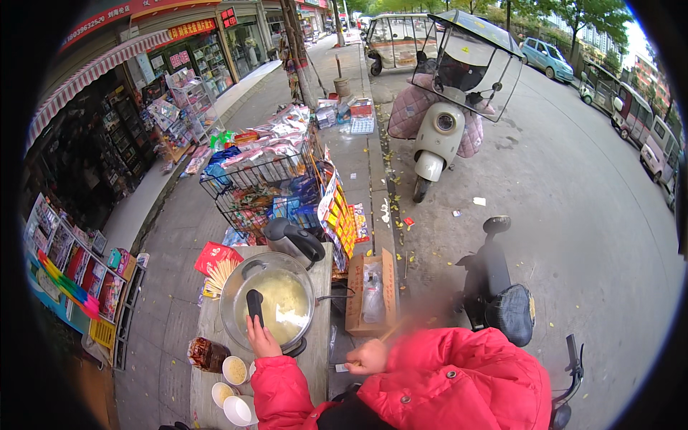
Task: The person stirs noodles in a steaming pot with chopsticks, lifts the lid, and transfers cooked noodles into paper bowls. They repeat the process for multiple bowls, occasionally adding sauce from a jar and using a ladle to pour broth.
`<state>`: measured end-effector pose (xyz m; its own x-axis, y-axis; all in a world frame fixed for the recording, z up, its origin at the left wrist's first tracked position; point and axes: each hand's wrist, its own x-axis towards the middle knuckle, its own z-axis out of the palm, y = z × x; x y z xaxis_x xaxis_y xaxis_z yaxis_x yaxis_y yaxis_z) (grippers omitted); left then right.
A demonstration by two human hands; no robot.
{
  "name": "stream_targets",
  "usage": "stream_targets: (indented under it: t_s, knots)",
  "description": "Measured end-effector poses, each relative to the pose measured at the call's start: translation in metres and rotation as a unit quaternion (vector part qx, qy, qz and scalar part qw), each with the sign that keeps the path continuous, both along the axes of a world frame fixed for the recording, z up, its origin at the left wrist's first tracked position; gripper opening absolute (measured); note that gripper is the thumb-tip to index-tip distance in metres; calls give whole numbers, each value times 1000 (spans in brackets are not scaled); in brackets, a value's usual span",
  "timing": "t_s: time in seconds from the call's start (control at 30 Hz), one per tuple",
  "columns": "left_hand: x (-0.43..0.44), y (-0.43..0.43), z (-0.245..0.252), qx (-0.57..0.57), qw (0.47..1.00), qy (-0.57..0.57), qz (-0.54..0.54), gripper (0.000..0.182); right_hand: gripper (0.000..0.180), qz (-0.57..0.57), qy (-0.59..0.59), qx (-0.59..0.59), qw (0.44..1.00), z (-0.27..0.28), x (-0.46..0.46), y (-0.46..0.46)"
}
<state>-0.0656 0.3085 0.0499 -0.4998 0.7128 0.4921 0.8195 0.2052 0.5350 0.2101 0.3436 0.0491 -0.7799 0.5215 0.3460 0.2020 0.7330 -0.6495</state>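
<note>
A glass lid (293,269) covers a round pot of pale, cloudy liquid on a worn wooden table (317,371). The fingers of my left hand (263,338) touch the near end of its black handle (254,303); whether they grip it is not plain. My right hand (368,356) is closed in a fist right of the table, around a thin wooden stick (393,329) partly lost in a blur. A small white piece (341,368) shows beside this fist. Left of the pot are a bundle of wooden skewers (223,275) and a jar of dark red sauce (207,355).
Paper cups (235,370), some with crumbly contents, stand near my left sleeve. An electric kettle (293,239) is behind the pot, with a red box (215,257) nearby. Right of the table is an open cardboard box (389,290). Beyond are a wire basket (258,183) and a scooter (438,134).
</note>
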Motion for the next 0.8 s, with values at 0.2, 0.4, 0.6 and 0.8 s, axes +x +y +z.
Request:
stream_targets:
  t_s: [0.2, 0.4, 0.6, 0.8]
  knots:
    - [1, 0, 1, 0, 1000, -3, 6, 40, 27, 28, 9, 2, 1000, -2, -4, -3]
    - [2, 0, 1, 3, 1000, -3, 7, 40, 25, 68, 7, 10, 998, -8, -6, -4]
    - [2, 0, 0, 1, 1000, 1, 10, 39, 20, 133, -67, 22, 989, -24, -11, -9]
    - [1, 1, 0, -2, 1000, -3, 14, 40, 21, 316, -190, -27, 929, -40, -15, -10]
